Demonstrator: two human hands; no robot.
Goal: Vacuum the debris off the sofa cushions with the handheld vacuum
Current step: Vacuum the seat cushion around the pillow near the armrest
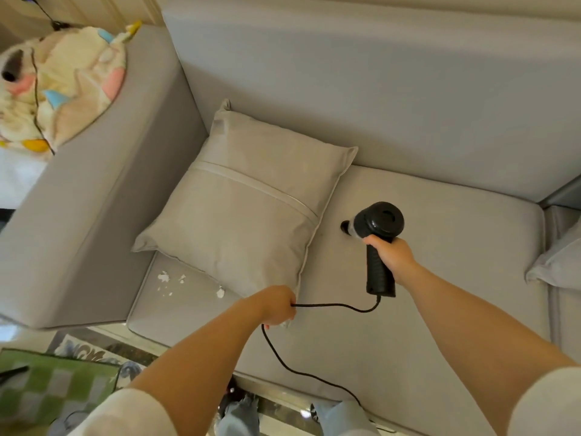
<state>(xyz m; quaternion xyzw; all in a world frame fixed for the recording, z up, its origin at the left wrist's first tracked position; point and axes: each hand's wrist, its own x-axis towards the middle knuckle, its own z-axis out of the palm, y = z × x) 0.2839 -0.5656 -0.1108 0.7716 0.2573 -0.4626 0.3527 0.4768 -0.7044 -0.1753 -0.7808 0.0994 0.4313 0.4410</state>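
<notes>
My right hand (391, 256) grips the handle of a black handheld vacuum (379, 225), whose nozzle points down at the grey seat cushion (440, 262) just right of a grey throw pillow (248, 199). My left hand (276, 305) holds the vacuum's black cord (339, 306) near the pillow's front corner; the cord then trails down toward the floor. Several white scraps of debris (165, 278) lie on the seat cushion in front of the pillow, to the left of my left hand.
The wide grey armrest (94, 199) on the left carries a pastel plush blanket (63, 86). A second pillow (559, 262) shows at the right edge. Below the sofa's front edge lie a green checked rug (47, 388) and patterned floor.
</notes>
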